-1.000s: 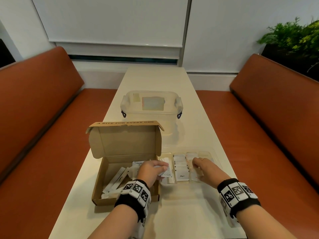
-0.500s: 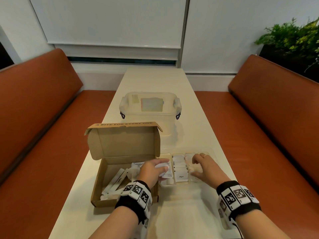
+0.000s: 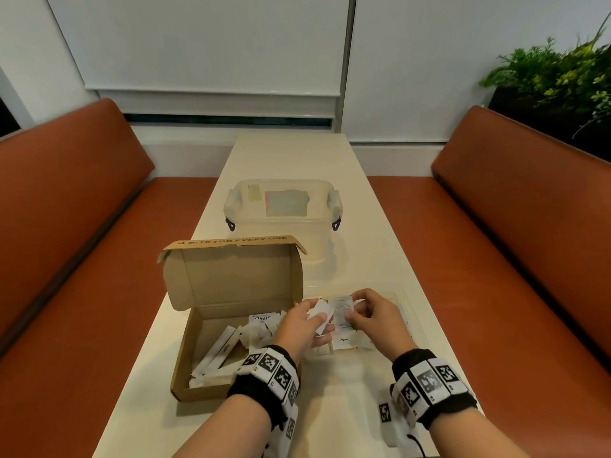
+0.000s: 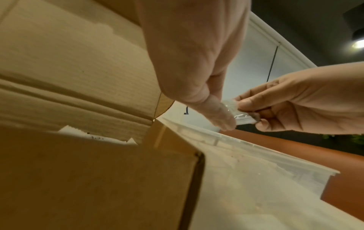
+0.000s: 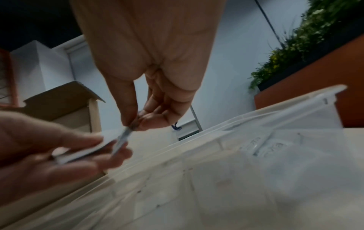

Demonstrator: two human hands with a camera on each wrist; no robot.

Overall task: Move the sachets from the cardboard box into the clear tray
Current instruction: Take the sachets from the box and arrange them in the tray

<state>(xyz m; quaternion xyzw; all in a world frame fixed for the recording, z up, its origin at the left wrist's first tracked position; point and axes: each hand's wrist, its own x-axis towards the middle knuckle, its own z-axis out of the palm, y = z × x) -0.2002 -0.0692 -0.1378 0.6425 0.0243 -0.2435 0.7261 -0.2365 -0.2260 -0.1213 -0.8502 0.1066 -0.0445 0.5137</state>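
The open cardboard box [image 3: 211,328] sits at the near left of the table with several white sachets [image 3: 228,348] inside. To its right lies the clear tray [image 3: 408,309], which holds some sachets [image 3: 347,342]. Just above the tray's left end, my left hand [image 3: 315,322] holds a small bunch of sachets [image 3: 320,312]. My right hand [image 3: 355,309] meets it and pinches one sachet [image 3: 342,304] between thumb and fingers. The right wrist view shows that pinch on the sachet [image 5: 123,137] and the left hand's bunch [image 5: 84,151] over the tray [image 5: 275,124].
A lidded clear plastic container [image 3: 284,209] stands behind the box in the middle of the long white table [image 3: 330,408]. Orange benches [image 3: 72,259] run along both sides. A green plant [image 3: 555,74] is at the far right.
Both hands have lifted off the tray. The right hand moved left to the left hand and took hold of one sachet from its bunch.
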